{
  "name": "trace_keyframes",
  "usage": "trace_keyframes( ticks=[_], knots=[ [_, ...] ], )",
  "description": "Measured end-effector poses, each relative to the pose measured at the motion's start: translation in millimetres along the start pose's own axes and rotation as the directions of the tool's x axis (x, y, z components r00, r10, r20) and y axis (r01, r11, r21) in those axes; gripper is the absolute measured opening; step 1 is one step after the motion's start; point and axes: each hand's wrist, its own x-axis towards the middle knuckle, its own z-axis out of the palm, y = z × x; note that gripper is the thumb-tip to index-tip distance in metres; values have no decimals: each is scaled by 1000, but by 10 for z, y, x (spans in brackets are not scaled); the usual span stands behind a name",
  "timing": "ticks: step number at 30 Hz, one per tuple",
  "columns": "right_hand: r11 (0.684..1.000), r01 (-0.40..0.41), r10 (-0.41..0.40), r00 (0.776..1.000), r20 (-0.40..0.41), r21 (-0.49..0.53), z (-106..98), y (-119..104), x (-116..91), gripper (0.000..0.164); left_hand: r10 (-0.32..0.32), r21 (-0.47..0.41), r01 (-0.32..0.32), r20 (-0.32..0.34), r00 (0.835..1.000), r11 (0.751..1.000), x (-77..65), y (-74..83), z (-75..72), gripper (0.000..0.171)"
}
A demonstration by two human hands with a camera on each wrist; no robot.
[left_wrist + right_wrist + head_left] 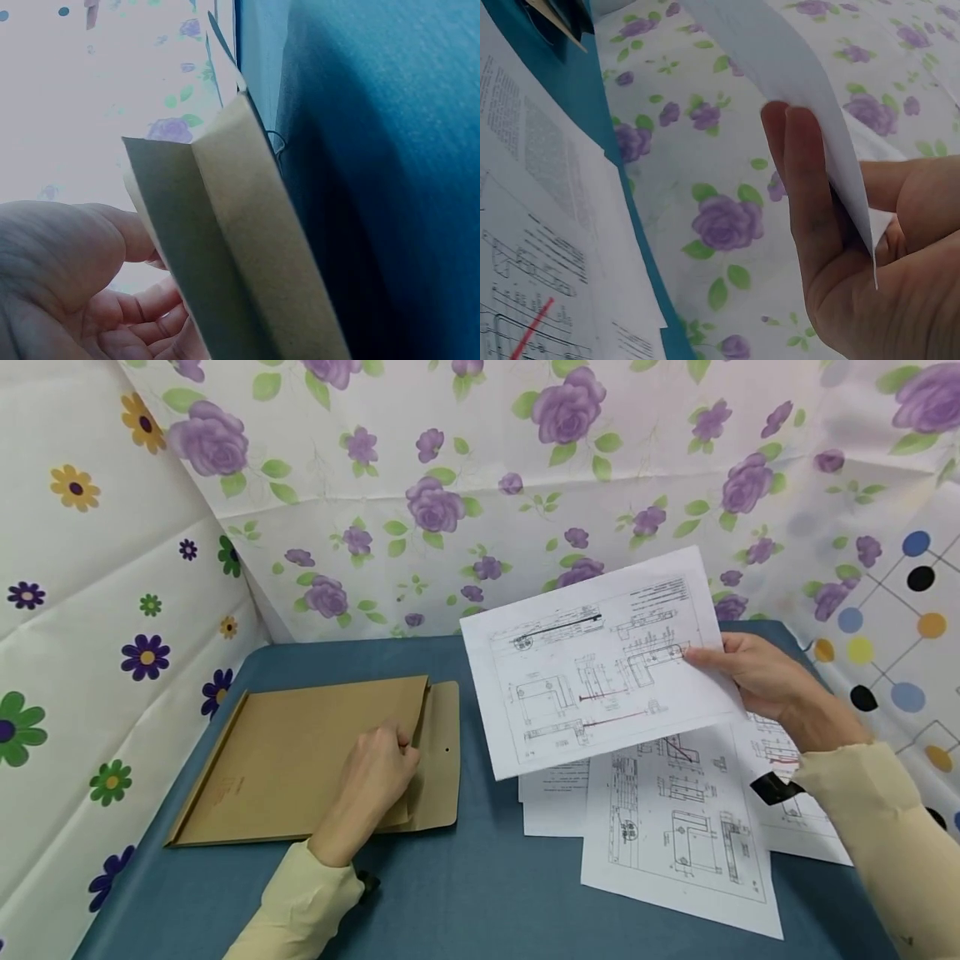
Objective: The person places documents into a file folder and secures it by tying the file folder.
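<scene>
A brown kraft paper document envelope (292, 743) lies on the left side of the table, its flap (444, 760) folded out to the right. My left hand (375, 772) pinches the envelope's upper layer at its right edge. In the left wrist view the thumb and curled fingers meet at that edge (169, 202), and the envelope's mouth gapes. My right hand (765, 681) holds a white sheet with technical drawings (555, 693) by its right edge, raised above the table. The right wrist view shows the sheet (802, 67) between thumb and fingers.
Several more printed drawing sheets (690, 835) lie overlapping on the blue tabletop (480, 893), below and right of the held sheet, some with red marks. Flower-patterned cloth (435, 560) hangs behind the table, with other patterned cloth at both sides.
</scene>
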Motion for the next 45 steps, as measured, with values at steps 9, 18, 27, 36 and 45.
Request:
trace_keyframes(
  ticks=[9, 18, 27, 36, 45],
  knots=[
    [997, -71, 74, 994, -76, 42, 64, 260, 37, 22, 0, 3, 0, -3, 1000, 1000, 7, 0, 0, 6],
    [993, -113, 115, 993, -36, 47, 207, 493, 51, 23, -5, 1, 5, 0, 1000, 1000, 19, 1, 0, 3],
    [986, -165, 165, 986, -37, 12, 388, 679, 111, 47, -6, -17, 6, 10, 1000, 1000, 17, -12, -5, 5],
    [989, -145, 145, 989, -17, -7, 567, 695, 179, 58, -10, -35, 11, 14, 1000, 999, 10, -11, -17, 6],
    [990, -142, 142, 990, -3, -15, 688, 752, 263, 54, -28, -38, 29, 29, 999, 999, -9, -6, -5, 5]
  ],
)
